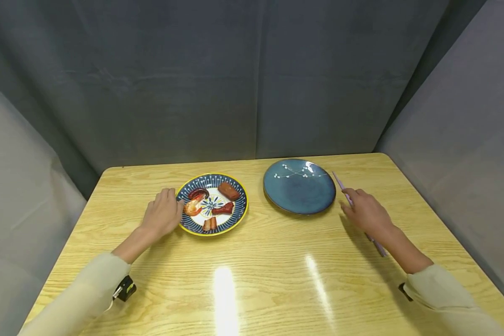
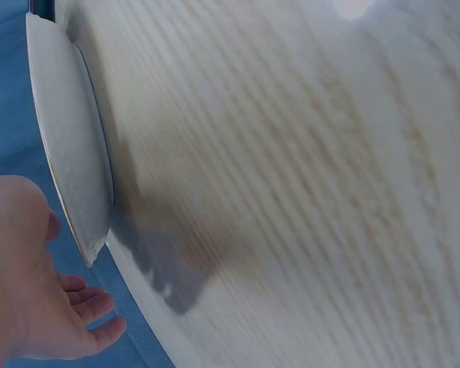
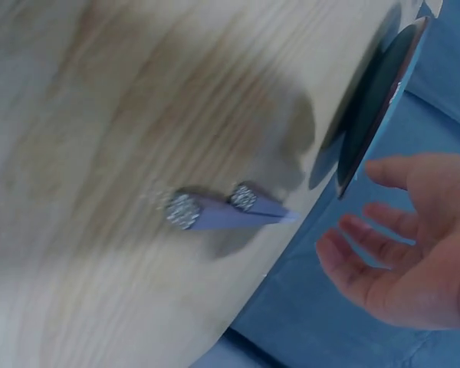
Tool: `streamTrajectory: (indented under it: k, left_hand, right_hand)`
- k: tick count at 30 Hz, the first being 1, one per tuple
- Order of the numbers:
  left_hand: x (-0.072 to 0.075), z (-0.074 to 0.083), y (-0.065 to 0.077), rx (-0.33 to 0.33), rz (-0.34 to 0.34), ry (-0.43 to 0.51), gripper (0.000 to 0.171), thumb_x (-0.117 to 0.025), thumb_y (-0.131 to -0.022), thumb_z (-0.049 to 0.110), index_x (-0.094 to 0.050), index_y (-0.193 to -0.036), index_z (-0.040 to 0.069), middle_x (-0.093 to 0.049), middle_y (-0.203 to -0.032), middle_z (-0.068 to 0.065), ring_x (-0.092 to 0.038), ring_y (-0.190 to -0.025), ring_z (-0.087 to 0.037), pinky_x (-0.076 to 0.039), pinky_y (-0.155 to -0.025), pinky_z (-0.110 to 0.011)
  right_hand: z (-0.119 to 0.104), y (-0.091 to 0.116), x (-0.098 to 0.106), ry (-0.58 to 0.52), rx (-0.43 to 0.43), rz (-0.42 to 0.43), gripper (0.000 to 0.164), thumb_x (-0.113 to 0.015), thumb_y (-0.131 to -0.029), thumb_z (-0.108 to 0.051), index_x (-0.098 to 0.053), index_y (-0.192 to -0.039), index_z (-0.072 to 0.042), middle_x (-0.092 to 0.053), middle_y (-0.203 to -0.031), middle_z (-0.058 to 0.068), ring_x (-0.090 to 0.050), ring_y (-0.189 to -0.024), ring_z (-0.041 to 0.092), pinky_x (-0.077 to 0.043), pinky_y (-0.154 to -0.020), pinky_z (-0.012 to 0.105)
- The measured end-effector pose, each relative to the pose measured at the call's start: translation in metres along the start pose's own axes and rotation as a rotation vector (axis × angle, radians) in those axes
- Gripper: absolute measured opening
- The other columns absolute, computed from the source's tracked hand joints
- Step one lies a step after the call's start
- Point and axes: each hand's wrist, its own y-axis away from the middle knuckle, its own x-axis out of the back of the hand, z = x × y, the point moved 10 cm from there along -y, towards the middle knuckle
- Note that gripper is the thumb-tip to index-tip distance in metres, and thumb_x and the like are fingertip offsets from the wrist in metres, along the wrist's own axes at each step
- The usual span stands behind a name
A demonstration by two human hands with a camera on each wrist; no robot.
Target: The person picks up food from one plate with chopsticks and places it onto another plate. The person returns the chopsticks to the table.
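Note:
My left hand (image 1: 161,212) is at the left rim of a plate (image 1: 236,219) with a blue-and-white pattern and yellow edge. Its fingers are loosely bent beside the rim, and nothing is in its grasp. On this plate lie several food pieces, among them a shrimp (image 1: 193,206), a drumstick-shaped piece (image 1: 223,209) and a reddish-brown block (image 1: 228,191). Over a pair of lilac chopsticks (image 1: 379,248) hovers my right hand (image 1: 367,214), fingers relaxed and apart. In the right wrist view the chopsticks (image 3: 226,215) lie side by side on the table, separate from the hand.
A glossy blue plate (image 1: 300,196) with a white blossom branch stands right of the patterned one, left of the chopsticks. The light wood table (image 1: 269,275) ends at a dark grey curtain (image 1: 193,93) behind. Grey cloth hangs on both sides.

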Motion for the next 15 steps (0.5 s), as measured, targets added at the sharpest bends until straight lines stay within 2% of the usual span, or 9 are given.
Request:
streamTrajectory:
  k: [5, 11, 13, 15]
  left_hand:
    - [-0.003, -0.004, 0.002, 0.006, 0.004, -0.008, 0.046, -0.041, -0.104, 0.022, -0.042, -0.127, -0.018, -0.047, -0.120, -0.031, -0.048, -0.110, -0.045, -0.044, -0.085, -0.060]
    - [-0.007, -0.010, 0.005, 0.020, -0.024, -0.026, 0.046, -0.039, -0.104, 0.022, -0.040, -0.127, -0.019, -0.047, -0.118, -0.032, -0.048, -0.109, -0.046, -0.043, -0.085, -0.061]
    - [-0.008, -0.011, 0.006, 0.020, -0.026, -0.030, 0.045, -0.039, -0.104, 0.022, -0.042, -0.125, -0.018, -0.048, -0.116, -0.030, -0.049, -0.107, -0.045, -0.044, -0.083, -0.060]
    - [-0.009, -0.011, 0.007, 0.018, -0.027, -0.035, 0.042, -0.039, -0.104, 0.022, -0.043, -0.122, -0.016, -0.048, -0.114, -0.029, -0.050, -0.105, -0.044, -0.044, -0.081, -0.060]
  right_hand:
    - [0.018, 0.004, -0.006, 0.001, -0.088, -0.053, 0.049, -0.063, -0.097, -0.014, -0.047, -0.132, 0.016, -0.055, -0.108, 0.036, -0.059, -0.077, 0.038, -0.048, -0.062, 0.049]
    - [0.037, 0.008, -0.016, -0.020, -0.137, -0.095, 0.049, -0.064, -0.096, -0.015, -0.048, -0.123, 0.023, -0.059, -0.097, 0.035, -0.062, -0.078, 0.042, -0.050, -0.062, 0.052]
    - [0.041, 0.010, -0.017, -0.021, -0.150, -0.105, 0.044, -0.062, -0.097, -0.015, -0.050, -0.117, 0.023, -0.059, -0.090, 0.031, -0.061, -0.073, 0.038, -0.049, -0.059, 0.050]
    - [0.044, 0.012, -0.018, -0.015, -0.165, -0.117, 0.035, -0.060, -0.098, -0.016, -0.054, -0.103, 0.018, -0.057, -0.081, 0.024, -0.058, -0.066, 0.033, -0.047, -0.055, 0.046]
